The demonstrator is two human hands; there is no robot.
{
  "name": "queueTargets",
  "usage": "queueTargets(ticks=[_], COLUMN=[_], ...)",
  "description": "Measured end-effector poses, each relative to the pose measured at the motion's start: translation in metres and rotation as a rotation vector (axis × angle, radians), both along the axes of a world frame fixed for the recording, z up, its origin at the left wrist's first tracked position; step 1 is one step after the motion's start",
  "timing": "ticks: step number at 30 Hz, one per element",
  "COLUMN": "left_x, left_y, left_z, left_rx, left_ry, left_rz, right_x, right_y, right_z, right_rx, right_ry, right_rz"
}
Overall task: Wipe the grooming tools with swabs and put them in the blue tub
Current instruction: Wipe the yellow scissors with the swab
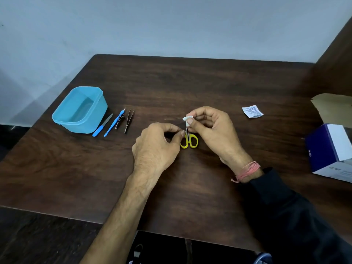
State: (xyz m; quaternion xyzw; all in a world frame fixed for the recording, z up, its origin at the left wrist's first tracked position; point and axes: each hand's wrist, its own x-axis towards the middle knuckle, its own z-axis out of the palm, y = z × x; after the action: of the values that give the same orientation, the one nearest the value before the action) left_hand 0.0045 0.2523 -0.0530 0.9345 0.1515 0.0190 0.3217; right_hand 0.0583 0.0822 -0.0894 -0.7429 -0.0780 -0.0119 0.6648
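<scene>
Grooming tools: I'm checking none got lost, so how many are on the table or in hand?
5. A nail file, a blue-handled tool, a nail clipper and tweezers lie beside the blue tub; yellow scissors are held in both hands.

— Dark brown wood grain on the tabletop (190,82); light blue for the tub (80,111).
— Yellow handles on the scissors (190,142), white for the swab (187,119).
— Blue handle on the nail file (102,125); pink thread bracelet (247,171), black sleeve (285,206).
</scene>
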Motion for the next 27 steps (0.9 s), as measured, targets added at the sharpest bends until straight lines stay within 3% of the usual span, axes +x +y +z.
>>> queueTargets(ticks=[5,11,15,18,21,27], left_x=[-0.007,0.001,0.006,0.011,0.019,0.069], left_y=[-0.006,-0.008,-0.004,0.004,0.004,0.001], left_z=[0.003,0.011,0.000,-0.009,-0.010,-0.006], left_rx=[0.116,0.020,-0.156,-0.500,-0.800,-0.694], left_ry=[-0.024,0.127,0.128,0.037,0.008,0.069], left_rz=[-0.038,-0.074,-0.070,-0.045,-0.084,-0.407], right_x=[0.001,-0.001,-0.003,-0.002,-0.001,0.013], right_y=[0.001,0.000,0.000,-0.002,-0.004,-0.020], right_z=[-0.001,-0.001,0.005,0.007,0.004,-0.001], right_rx=[-0.020,-0.005,0.178,0.288,0.253,0.002], right_ry=[-0.006,-0.062,-0.083,-0.030,-0.010,-0.111], right_rz=[-0.025,-0.030,-0.007,0.001,-0.003,-0.137])
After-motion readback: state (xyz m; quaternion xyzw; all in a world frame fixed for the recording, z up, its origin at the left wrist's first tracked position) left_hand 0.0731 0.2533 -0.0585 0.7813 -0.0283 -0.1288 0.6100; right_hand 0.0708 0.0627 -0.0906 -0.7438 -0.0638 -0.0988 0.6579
